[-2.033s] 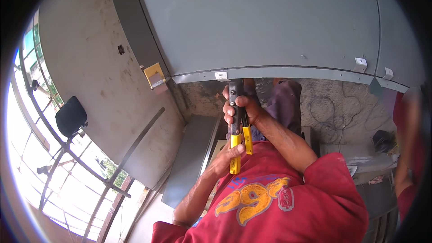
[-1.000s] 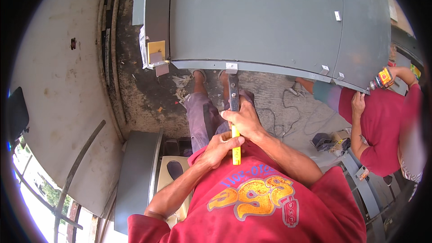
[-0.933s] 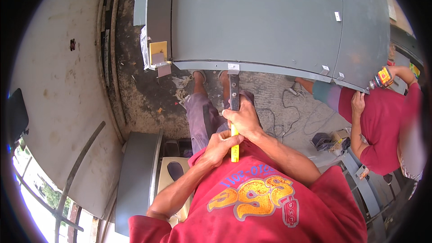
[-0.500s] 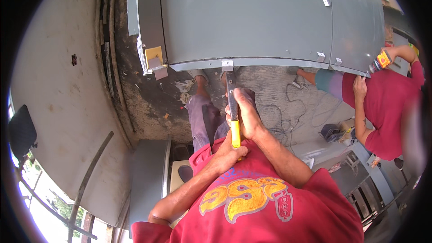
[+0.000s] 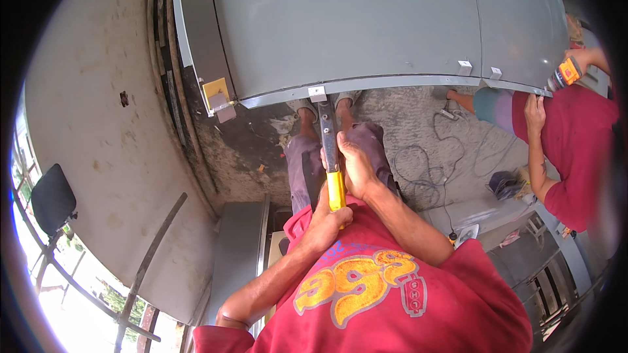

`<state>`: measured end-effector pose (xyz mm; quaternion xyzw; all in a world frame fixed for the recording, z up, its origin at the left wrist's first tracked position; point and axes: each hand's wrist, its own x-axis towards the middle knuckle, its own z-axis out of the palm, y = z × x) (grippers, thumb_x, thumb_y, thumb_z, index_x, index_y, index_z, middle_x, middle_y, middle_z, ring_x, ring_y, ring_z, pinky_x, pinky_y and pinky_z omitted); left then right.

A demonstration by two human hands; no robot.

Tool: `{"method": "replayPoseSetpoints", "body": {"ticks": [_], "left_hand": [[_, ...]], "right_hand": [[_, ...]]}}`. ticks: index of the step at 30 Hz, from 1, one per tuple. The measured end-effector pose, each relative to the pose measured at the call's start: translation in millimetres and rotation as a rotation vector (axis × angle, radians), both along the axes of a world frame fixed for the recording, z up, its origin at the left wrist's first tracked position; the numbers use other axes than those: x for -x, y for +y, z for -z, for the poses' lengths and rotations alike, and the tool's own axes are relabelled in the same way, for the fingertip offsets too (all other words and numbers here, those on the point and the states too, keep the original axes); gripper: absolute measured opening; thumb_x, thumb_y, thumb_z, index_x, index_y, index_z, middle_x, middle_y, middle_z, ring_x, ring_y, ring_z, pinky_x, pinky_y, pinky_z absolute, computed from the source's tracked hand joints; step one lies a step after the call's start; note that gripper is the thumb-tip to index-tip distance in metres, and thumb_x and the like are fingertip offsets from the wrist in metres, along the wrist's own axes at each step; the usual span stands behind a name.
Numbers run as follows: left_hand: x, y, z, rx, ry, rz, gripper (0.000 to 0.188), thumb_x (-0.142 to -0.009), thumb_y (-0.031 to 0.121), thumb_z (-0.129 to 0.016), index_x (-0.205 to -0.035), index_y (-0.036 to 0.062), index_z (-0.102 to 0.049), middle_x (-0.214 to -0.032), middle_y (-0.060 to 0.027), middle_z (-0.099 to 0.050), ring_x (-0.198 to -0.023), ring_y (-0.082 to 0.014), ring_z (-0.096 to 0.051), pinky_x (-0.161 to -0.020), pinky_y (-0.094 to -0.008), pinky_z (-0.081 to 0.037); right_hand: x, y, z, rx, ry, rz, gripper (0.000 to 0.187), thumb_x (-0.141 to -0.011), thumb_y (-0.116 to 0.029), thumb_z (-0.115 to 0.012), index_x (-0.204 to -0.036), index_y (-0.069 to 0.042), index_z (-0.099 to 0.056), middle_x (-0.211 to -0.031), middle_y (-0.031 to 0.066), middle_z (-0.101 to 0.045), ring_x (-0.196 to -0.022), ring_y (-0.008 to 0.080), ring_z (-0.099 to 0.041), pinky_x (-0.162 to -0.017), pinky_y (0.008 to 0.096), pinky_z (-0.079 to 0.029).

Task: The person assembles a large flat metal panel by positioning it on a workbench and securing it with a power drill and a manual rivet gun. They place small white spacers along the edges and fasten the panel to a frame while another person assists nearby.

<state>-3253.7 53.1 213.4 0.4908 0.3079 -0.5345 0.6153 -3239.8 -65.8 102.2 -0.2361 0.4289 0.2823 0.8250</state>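
Note:
Both my hands are closed on a long hand riveter (image 5: 329,132) with a dark body, bolts along it and yellow grips. My left hand (image 5: 329,223) wraps the yellow grip end, close to my shirt. Higher up, my right hand (image 5: 356,168) grips it from the right, thumb lying along the tool; its other fingers are mostly hidden. The tool's far end meets a small silver angle bracket (image 5: 317,93) on the metal edge strip (image 5: 386,83) of a large grey panel (image 5: 347,19). Exactly how tip and bracket join is too small to tell.
More small brackets (image 5: 465,67) sit along the panel. At its left corner are a yellow block (image 5: 216,90) and a brownish piece. On the right, a co-worker (image 5: 569,137) holds a yellow drill (image 5: 568,73) at the edge. Cables (image 5: 418,163) lie across the floor.
The view has shifted slightly, so the panel and co-worker appear a little displaced. My hands keep their hold on the riveter, whose far end stays at the same bracket.

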Motion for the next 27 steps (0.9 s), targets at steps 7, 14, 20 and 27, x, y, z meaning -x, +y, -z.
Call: {"method": "replayPoseSetpoints", "body": {"ticks": [7,14,20,27], "left_hand": [[5.3,5.2,7.0,-0.167,-0.168,0.259,0.056,-0.076,0.016,-0.054,-0.128,0.0015,-0.040,-0.096,-0.0062,-0.050,-0.078,-0.0132,-0.050,-0.063,-0.0279,-0.044],[-1.7,-7.3,-5.3,-0.013,-0.006,0.063,0.042,-0.080,0.011,-0.054,-0.119,0.0029,-0.038,-0.096,-0.0111,-0.048,-0.075,-0.0177,-0.052,-0.067,-0.0310,-0.046],[-24.4,-21.4,-49.4,0.033,0.284,-0.270,0.025,-0.079,0.002,-0.050,-0.101,0.0059,-0.039,-0.080,-0.0050,-0.045,-0.064,-0.0138,-0.044,-0.058,-0.0268,-0.039],[-21.7,-29.0,-43.0,-0.010,0.219,-0.234,0.026,-0.077,0.000,-0.053,-0.100,0.0067,-0.042,-0.081,-0.0020,-0.044,-0.064,-0.0107,-0.042,-0.058,-0.0264,-0.038]], "right_hand": [[4.9,3.7,3.6,-0.084,-0.057,0.077,0.031,-0.101,-0.036,-0.047,-0.099,-0.006,-0.056,-0.083,0.0034,-0.058,-0.071,0.0162,-0.057,-0.065,0.0286,-0.048],[8.1,-2.4,9.0,0.237,-0.130,-0.140,0.044,-0.103,-0.031,-0.044,-0.136,-0.002,-0.048,-0.101,0.0001,-0.063,-0.081,0.0095,-0.054,-0.076,0.0212,-0.045],[17.1,-11.2,5.2,-0.051,-0.143,-0.012,0.034,-0.101,-0.038,-0.045,-0.104,-0.006,-0.053,-0.074,0.0023,-0.052,-0.049,0.0106,-0.047,-0.038,0.0247,-0.037],[17.9,-17.3,24.1,-0.057,-0.181,-0.079,0.033,-0.101,-0.039,-0.045,-0.112,-0.008,-0.053,-0.076,0.0022,-0.052,-0.049,0.0108,-0.047,-0.038,0.0233,-0.038]]}}
